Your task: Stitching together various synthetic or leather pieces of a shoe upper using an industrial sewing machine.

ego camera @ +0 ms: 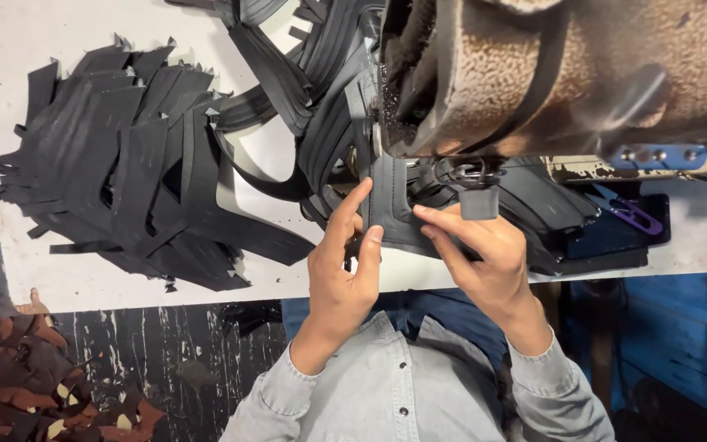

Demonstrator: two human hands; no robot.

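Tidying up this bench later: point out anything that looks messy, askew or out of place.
The black strips on the white table lie in a loose, crisscrossed heap rather than a neat stack. Brown offcuts are scattered on the floor at lower left. The grey piece held by the left hand and right hand looks intact.

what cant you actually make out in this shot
- Needle area, head view: the sewing machine body fills the top right, blurred, and covers where the dark leather piece feeds in.
- Left hand and right hand pinch that piece; their fingers hide its lower edge.
- Strap pile: the count is unclear, since the straps overlap.
- Purple snips: small, partly in shadow.
- Floor scraps: cut off by the frame edge.
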